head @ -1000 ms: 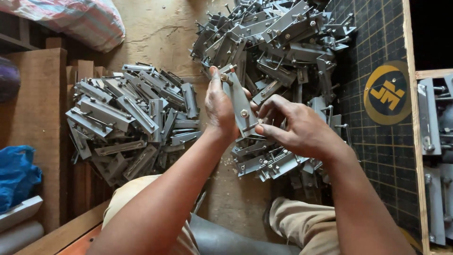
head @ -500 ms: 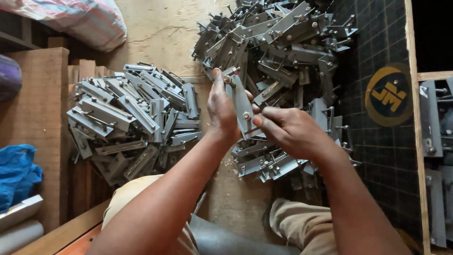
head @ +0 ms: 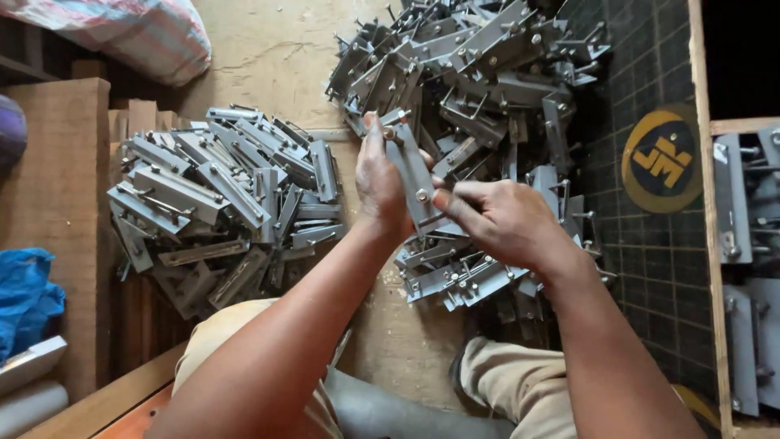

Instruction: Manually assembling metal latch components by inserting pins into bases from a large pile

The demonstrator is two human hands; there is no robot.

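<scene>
While the left hand [head: 382,183] grips a flat grey metal bracket [head: 412,175] upright, the right hand [head: 496,219] pinches its lower bolt. Below lies a dusty tan concrete floor [head: 268,57], heaped with grey brackets on both sides [head: 219,203], beside a dark gridded mat [head: 642,252].

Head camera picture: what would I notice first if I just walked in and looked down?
Probably the two hands in the middle: the left hand and the right hand hold one grey metal bracket between them. Next, the two heaps of similar brackets on the floor: a flatter pile on the left and a bigger jumbled heap at the top right.
</scene>
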